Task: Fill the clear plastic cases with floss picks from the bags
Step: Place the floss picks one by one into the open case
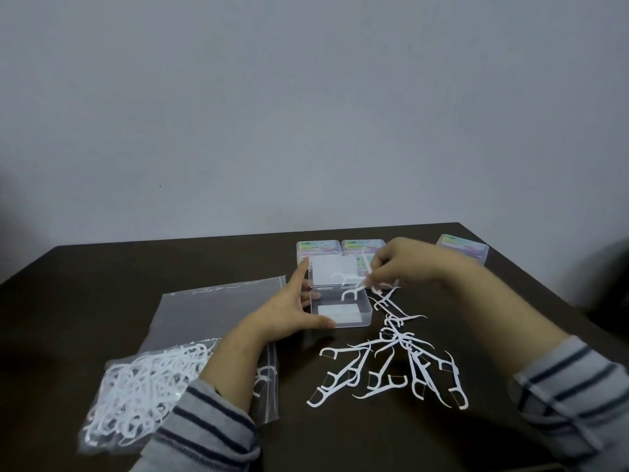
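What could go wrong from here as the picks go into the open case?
1. The right hand pinches several picks over the open case; one hangs across its rim and may drop outside.
2. The left hand only braces the case's left side; a push from the right could slide it or tip its raised lid.
3. The loose picks on the table overlap, so grabbing some may drag others.
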